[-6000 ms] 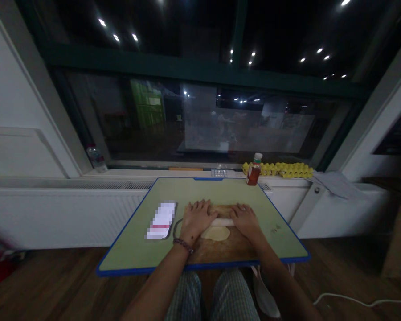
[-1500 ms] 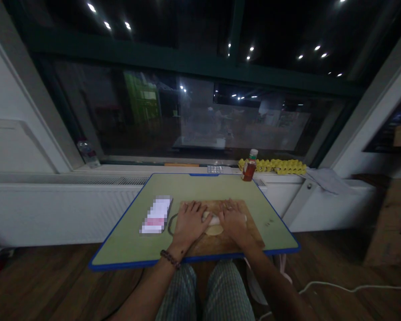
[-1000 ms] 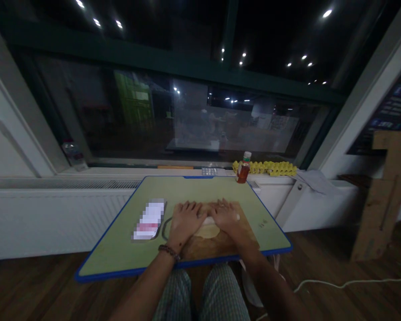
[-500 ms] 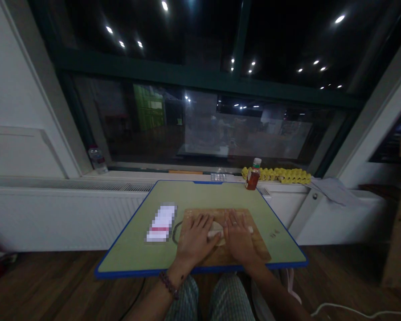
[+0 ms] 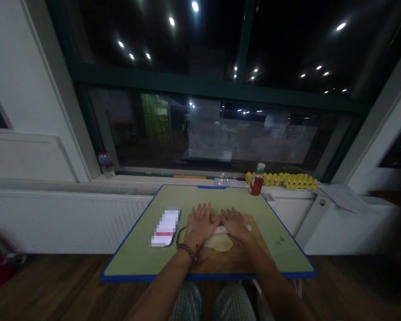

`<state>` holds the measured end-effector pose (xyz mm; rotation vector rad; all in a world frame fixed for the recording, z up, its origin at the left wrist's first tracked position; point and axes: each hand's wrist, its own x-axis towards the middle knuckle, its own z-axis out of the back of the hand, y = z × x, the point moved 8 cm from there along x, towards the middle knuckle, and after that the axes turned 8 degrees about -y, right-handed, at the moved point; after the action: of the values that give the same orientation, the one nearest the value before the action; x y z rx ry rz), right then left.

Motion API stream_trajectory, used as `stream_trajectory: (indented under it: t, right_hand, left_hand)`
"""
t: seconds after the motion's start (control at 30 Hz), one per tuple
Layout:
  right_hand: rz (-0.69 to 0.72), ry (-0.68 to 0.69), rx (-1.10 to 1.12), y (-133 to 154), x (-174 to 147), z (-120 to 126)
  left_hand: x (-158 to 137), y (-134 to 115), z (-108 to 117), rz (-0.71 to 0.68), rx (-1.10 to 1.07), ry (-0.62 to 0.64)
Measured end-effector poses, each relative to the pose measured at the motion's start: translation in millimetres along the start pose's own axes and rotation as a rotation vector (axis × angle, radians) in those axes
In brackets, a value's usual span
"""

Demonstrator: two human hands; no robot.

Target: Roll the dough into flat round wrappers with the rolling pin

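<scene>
A pale rolling pin point(image 5: 221, 230) lies across the wooden cutting board point(image 5: 227, 264), mostly covered by my hands. My left hand point(image 5: 202, 224) rests flat over its left part, fingers stretched toward the window. On the right part, my right hand point(image 5: 234, 224) lies flat too, fingers extended and thumb near the other thumb. Neither hand is wrapped round the pin. Just nearer to me than the pin, a thin flat sheet of dough point(image 5: 220, 243) shows on the board; its far edge is hidden under the pin and hands.
The board sits on a small green table point(image 5: 130, 261) with a blue rim. A phone point(image 5: 166, 228) with a blurred screen lies left of the board. At the far right corner stands a bottle of red-brown liquid point(image 5: 256, 182). Yellow egg trays point(image 5: 287, 180) and a water bottle point(image 5: 106, 165) are on the windowsill.
Both hands and the rolling pin have moved away from me, toward the board's far edge. More of the dough's near part is uncovered. The view has shifted slightly.
</scene>
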<state>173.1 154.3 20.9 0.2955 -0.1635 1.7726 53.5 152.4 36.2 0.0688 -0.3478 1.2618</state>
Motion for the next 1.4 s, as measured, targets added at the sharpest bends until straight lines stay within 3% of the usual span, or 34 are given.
stream_trajectory:
  t: [0.23, 0.43, 0.53, 0.8, 0.93, 1.17, 1.3, 1.4]
  right_hand:
    - [0.119, -0.252, -0.181, 15, -49, 18]
    - [0.084, -0.275, -0.136, 21, -70, 29]
    - [0.128, -0.236, -0.16, 19, -63, 25]
    - [0.144, -0.042, -0.12, -3, -8, -8]
    - [0.076, -0.039, -0.128, -7, -9, -9]
    - [0.072, -0.197, -0.122, 22, -59, 22]
    - [-0.058, -0.248, -0.115, 32, -77, 34]
    - [-0.167, -0.279, -0.126, 32, -80, 39]
  left_hand:
    - [-34, -13, 8, -0.142, -0.058, -0.118]
    - [-49, -15, 15, -0.229, -0.118, -0.185]
    - [-41, -14, 11, -0.216, -0.119, -0.128]
    - [5, -3, 6, -0.013, -0.083, 0.015]
    - [7, -1, 4, 0.003, -0.058, 0.024]
    - [-25, -10, 3, -0.188, -0.056, -0.016]
    - [-25, -10, 0, -0.256, -0.102, 0.02]
    - [-15, -10, -7, -0.22, -0.105, 0.079]
